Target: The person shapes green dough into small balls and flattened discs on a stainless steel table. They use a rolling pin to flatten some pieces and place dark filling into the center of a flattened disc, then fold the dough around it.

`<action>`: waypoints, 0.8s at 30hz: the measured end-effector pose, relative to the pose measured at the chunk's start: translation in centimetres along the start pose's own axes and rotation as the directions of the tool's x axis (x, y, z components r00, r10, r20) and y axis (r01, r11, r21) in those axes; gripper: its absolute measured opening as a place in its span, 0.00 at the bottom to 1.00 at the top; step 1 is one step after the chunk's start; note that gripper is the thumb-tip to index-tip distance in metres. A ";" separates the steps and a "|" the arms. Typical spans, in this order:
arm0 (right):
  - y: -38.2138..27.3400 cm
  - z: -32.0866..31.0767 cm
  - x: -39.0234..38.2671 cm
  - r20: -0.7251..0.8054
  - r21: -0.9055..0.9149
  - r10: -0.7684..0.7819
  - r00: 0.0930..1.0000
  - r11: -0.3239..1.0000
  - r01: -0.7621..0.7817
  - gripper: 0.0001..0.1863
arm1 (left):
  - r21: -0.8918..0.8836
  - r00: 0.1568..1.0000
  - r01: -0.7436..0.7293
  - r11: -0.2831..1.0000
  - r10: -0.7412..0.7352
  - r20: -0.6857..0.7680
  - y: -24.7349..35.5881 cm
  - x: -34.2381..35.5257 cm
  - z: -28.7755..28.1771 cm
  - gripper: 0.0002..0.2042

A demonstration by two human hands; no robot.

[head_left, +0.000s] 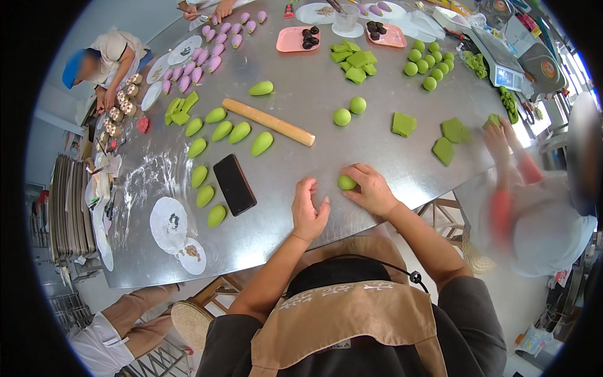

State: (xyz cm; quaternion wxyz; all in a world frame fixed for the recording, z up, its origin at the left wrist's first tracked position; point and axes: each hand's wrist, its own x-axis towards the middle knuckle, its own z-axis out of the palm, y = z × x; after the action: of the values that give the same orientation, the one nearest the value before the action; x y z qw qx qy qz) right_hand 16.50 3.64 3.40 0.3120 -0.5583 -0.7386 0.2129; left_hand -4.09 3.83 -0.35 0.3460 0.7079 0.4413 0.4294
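Surface (289, 81): grey metal, with white powder streaks (141, 164) on the left.
Phone (235, 185): dark screen up, near left.
Papers: a large white round (164, 207) near left, dark bits on it, and a small white round (195, 266) just beside it, brown bits on it.
Purple pieces (214, 64): grouped far left.
Red piece (143, 125): left, ruffled.
Pink trays: left tray (287, 41) and right tray (396, 39), far side, each carrying dark lumps (307, 43).
Clear cup (345, 24): between the trays.
Scale (491, 47): far right, display lit.
People: one in a blue cap (73, 68) at left; one in white (537, 226) at right, blurred.
Woven stool (192, 322): near left, below the surface.
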 end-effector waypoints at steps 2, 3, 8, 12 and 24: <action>0.3 -1.3 1.0 0.126 0.145 0.127 0.984 0.979 -0.144 0.28 | 0.019 1.000 -0.021 1.000 0.021 -0.002 -0.4 -0.1 0.2 0.25; 0.5 -2.0 2.0 0.195 0.212 0.180 0.964 0.952 -0.221 0.28 | 0.019 1.000 -0.020 1.000 0.020 -0.008 -0.4 -0.1 0.1 0.25; 2.5 -5.5 12.1 -0.157 -0.040 0.021 0.987 0.999 -0.028 0.25 | 0.006 0.999 -0.009 1.000 0.009 -0.032 -0.1 -0.1 0.1 0.22; 4.7 -5.5 19.0 -0.061 -0.253 0.132 0.989 0.957 -0.143 0.24 | 0.023 0.999 -0.033 0.999 0.033 -0.027 0.0 0.1 0.1 0.20; 5.9 -4.7 19.4 0.008 -0.378 0.382 0.924 0.857 -0.350 0.33 | -0.010 0.999 0.032 0.999 -0.032 -0.040 -0.3 0.1 0.4 0.14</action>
State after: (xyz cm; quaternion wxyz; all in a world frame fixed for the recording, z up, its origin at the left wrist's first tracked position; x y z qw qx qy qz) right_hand 20.36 23.74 7.21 0.1241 -0.7279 -0.6579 0.1482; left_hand -3.76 3.96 -0.71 0.3473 0.6903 0.4574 0.4400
